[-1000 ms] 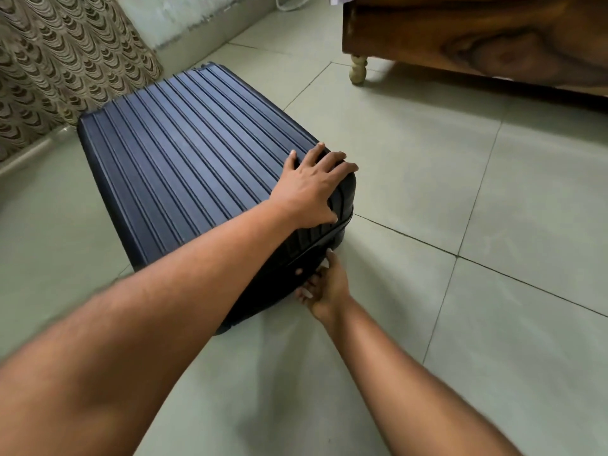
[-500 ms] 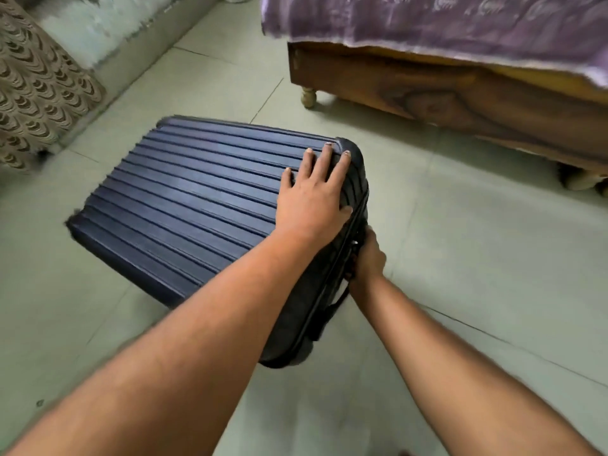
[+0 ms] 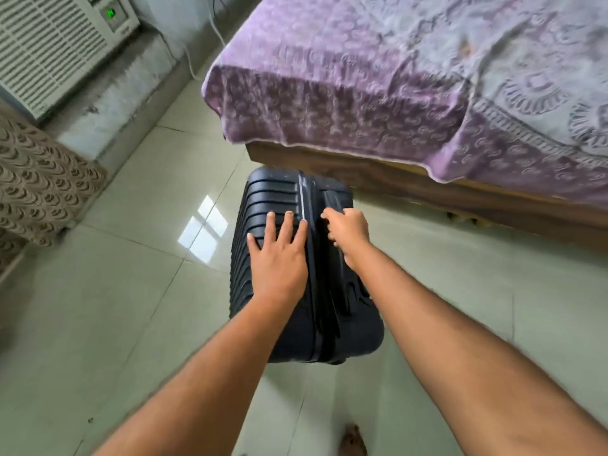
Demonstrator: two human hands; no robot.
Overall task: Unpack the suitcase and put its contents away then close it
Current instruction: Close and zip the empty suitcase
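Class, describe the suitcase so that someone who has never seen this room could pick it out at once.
Start at the bed with the purple patterned cover; on the tiled floor beside its corner is the suitcase. It is the only dark navy, ribbed hard shell there, with both hands on it.

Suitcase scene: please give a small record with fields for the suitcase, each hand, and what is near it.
suitcase: dark blue ribbed hard shell suitcase, closed, standing on edge on the floor
left hand: left hand lies flat on the ribbed shell, fingers straight
right hand: right hand curled round the side handle
floor: pale tiled floor
nearby: bed with purple bedspread just beyond the suitcase; white air cooler at upper left
contents: none visible
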